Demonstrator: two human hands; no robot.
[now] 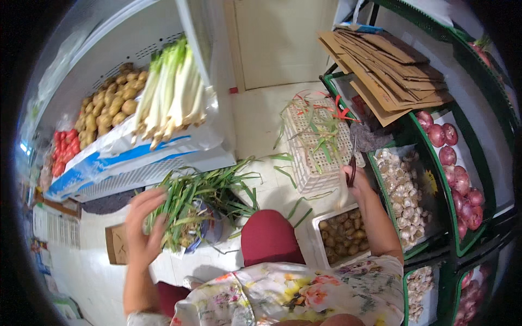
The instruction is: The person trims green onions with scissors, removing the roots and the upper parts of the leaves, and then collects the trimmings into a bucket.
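At the left, my left hand (145,224) is raised with fingers apart and nothing in it. It is just beside a heap of green leek trimmings (187,193), which lies over a bluish tub (211,228) on the floor. My right hand (359,182) is closed round the dark handles of a pair of scissors (353,163), blades pointing away from me. A pale, blurred strip hangs beside that hand; I cannot make out what it is. Close by stands an upturned white plastic basket (321,155), with green leaf scraps (321,130) and red ribbon (342,112) on top.
Trimmed leeks (174,92), potatoes (111,103) and tomatoes (64,149) fill the display case at left. A white crate of potatoes (342,236) sits by my right knee. Green racks at right hold garlic (399,195), red onions (459,187) and flattened cardboard (389,68).
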